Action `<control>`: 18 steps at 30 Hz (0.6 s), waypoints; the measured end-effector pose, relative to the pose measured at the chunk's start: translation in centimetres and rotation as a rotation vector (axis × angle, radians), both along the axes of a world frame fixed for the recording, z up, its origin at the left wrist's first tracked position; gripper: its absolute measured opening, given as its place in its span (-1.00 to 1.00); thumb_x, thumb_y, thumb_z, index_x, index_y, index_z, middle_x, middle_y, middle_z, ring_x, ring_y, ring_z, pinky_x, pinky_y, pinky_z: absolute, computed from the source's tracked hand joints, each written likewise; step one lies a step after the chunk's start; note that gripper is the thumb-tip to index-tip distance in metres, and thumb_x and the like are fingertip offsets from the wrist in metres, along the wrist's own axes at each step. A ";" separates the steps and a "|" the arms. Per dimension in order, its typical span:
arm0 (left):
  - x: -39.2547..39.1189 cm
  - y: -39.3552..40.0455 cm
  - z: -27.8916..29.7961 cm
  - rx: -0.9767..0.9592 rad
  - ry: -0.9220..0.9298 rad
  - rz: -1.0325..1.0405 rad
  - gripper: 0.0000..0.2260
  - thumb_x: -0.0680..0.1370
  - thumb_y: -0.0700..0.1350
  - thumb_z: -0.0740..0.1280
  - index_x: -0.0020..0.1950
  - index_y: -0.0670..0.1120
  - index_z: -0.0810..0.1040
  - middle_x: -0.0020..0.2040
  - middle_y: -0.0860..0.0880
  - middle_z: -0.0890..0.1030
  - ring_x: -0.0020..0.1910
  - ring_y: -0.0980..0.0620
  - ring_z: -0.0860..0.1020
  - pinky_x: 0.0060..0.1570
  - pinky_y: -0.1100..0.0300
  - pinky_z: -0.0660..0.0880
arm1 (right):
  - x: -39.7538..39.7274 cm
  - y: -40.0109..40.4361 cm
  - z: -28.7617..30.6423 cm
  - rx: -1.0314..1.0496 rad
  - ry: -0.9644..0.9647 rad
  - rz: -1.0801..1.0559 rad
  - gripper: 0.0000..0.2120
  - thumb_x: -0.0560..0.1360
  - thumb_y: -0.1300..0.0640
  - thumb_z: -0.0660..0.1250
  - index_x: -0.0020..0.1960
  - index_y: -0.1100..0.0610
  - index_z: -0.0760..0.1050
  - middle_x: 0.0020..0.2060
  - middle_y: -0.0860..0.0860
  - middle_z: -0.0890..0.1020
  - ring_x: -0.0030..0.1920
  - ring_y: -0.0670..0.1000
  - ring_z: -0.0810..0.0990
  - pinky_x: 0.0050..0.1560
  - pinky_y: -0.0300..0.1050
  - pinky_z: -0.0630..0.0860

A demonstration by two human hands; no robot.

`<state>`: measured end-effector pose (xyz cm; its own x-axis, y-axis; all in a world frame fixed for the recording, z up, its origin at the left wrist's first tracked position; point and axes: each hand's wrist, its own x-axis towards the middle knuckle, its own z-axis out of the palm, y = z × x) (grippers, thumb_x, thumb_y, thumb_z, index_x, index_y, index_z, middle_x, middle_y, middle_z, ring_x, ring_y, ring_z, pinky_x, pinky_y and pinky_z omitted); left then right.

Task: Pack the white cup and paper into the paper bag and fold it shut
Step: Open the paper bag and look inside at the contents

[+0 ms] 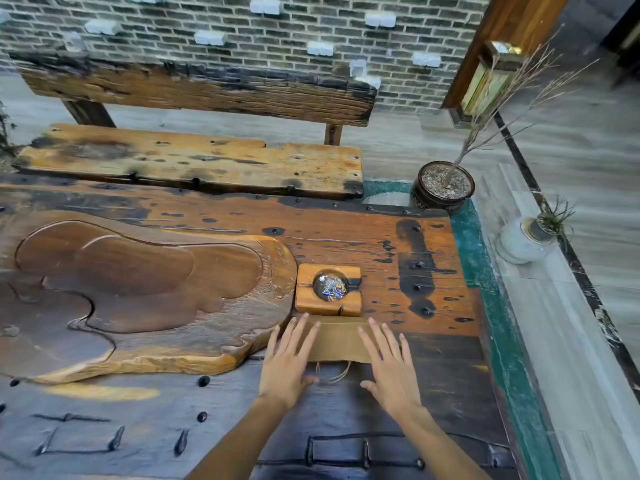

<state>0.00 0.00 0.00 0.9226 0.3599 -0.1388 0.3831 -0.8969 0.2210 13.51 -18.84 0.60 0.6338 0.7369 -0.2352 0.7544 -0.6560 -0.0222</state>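
A brown paper bag (337,339) lies flat and folded over on the dark wooden table (408,251), just in front of a wooden ashtray. Its string handle (332,374) sticks out from the near edge. My left hand (289,362) rests flat on the bag's left end with fingers spread. Flat on the bag's right end, fingers apart, lies my right hand (389,367). Neither hand grips anything. No white cup or paper is in sight; whatever the bag holds is hidden.
A square wooden ashtray (328,289) with a glass bowl touches the bag's far side. A large carved wooden tea tray (138,292) fills the table's left. A bench (194,161) stands beyond. Two plant pots (442,188) sit on the floor at the right.
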 end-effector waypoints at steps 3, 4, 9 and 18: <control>1.3 0.4 -0.1 -0.005 0.045 -0.016 0.10 0.25 0.18 0.56 0.59 0.06 -0.06 0.62 -0.04 0.05 0.58 -0.08 0.08 0.49 -0.12 -0.10 | 0.9 0.6 -0.1 -0.016 0.028 0.052 0.18 0.12 -0.13 0.65 0.58 0.00 0.11 0.59 0.07 0.14 0.56 0.16 0.18 0.48 0.27 0.04; 1.6 0.7 -0.3 0.023 0.059 -0.024 0.08 0.26 0.16 0.55 0.59 0.05 -0.05 0.62 -0.04 0.05 0.58 -0.08 0.08 0.49 -0.13 -0.10 | 1.2 0.8 -0.1 -0.045 0.023 0.064 0.17 0.12 -0.13 0.65 0.58 0.00 0.10 0.59 0.07 0.15 0.56 0.16 0.19 0.48 0.28 0.04; 2.2 1.1 -1.8 0.006 0.119 -0.027 0.08 0.22 0.12 0.59 0.58 -0.04 0.06 0.56 -0.08 0.22 0.55 -0.10 0.18 0.49 -0.15 0.01 | 2.0 1.1 -1.4 -0.106 0.048 0.089 0.13 0.13 0.02 0.67 0.55 0.02 0.13 0.56 0.09 0.24 0.52 0.16 0.28 0.46 0.29 0.05; 1.9 1.5 -2.5 -0.045 0.116 -0.066 0.06 0.26 0.15 0.55 0.59 -0.03 0.01 0.56 -0.04 0.23 0.56 -0.08 0.16 0.51 -0.14 0.17 | 2.6 0.5 -1.4 -0.033 0.079 0.104 -0.10 0.27 0.19 0.58 0.51 0.05 0.22 0.52 0.04 0.30 0.51 0.11 0.30 0.46 0.17 0.09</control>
<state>1.88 1.54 -2.47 0.9207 0.2903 -0.2607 0.3492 -0.9111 0.2189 16.12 -18.37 -0.83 0.5332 0.7884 -0.3067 0.8151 -0.5759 -0.0633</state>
